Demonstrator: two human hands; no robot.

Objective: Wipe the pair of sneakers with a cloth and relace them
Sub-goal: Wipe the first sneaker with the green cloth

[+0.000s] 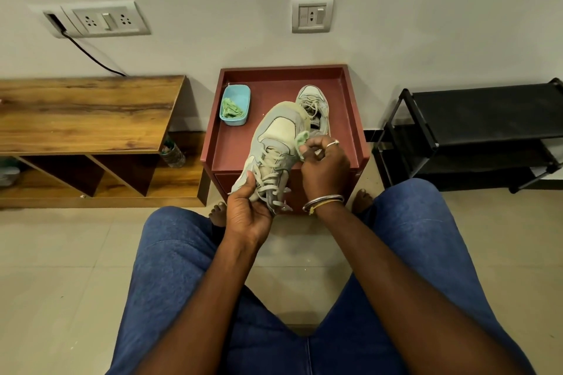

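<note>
left grip (248, 216) is clutching the sneaker (280, 128) by its heel end, toe pointing away | right grip (324, 167) is pinching the cloth (301, 139) against its right side

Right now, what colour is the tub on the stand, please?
The tub is light blue; head view.

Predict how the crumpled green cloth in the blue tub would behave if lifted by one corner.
The cloth would probably flop and hang, since it lies in soft folds. It looks light, so the blue tub likely stays put. Being fabric, it should neither roll nor break.
</note>
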